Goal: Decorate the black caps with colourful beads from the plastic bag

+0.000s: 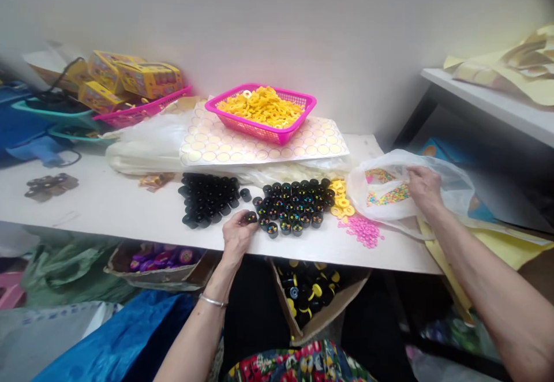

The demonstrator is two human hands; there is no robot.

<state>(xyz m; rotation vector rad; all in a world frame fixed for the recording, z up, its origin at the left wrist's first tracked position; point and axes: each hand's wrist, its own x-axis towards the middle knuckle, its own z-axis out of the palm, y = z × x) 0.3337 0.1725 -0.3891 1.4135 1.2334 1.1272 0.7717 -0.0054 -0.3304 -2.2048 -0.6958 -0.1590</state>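
My left hand (238, 233) is closed on a small black cup (250, 217) with coloured beads inside, at the left edge of a cluster of bead-filled black cups (294, 204). Left of that cluster stands a dense group of black cups (208, 197) whose insides look dark. My right hand (425, 188) is closed on a fold of a white plastic bag (452, 188). Small multicoloured beads (389, 196) show inside this bag, beside my fingers. Yellow rings (341, 200) and a pile of pink pieces (363, 231) lie between the cups and the bag.
A pink basket (281, 135) of yellow rings stands on circle-printed sheets (194, 151) at the back. Yellow boxes (149, 79) fill another basket at left. Below the table edge sit a carton (298, 333) of black-and-yellow pieces and a box (116, 269) of purple items.
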